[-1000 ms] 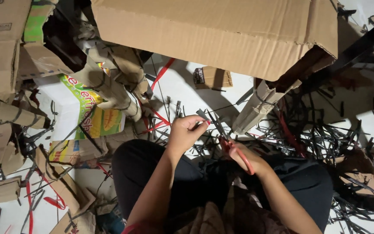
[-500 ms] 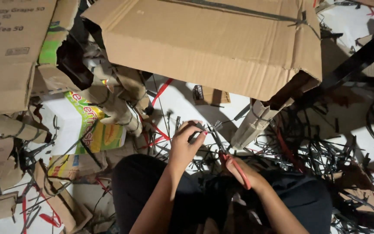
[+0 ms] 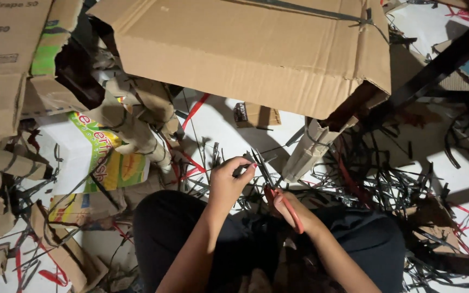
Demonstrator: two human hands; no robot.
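Note:
I sit on the floor in dark trousers, both arms stretched out ahead. My left hand [image 3: 230, 182] pinches a thin black plastic strap [image 3: 260, 165] that sticks up between my hands. My right hand [image 3: 289, 209] grips red-handled scissors [image 3: 293, 212], with the blades at the strap's lower part. A tangle of cut black straps [image 3: 375, 184] lies on the floor just past my hands and to the right.
A big brown cardboard box [image 3: 256, 49] hangs over the area ahead. Flattened cartons [image 3: 1, 65] and a green-and-yellow printed box [image 3: 96, 157] pile up on the left. A folded cardboard piece [image 3: 313, 149] stands by the straps. Red straps [image 3: 191, 160] lie on the white floor.
The view has tilted so the big box fills more of the top. My hands have stayed close together on the strap, and the left one has shifted slightly right.

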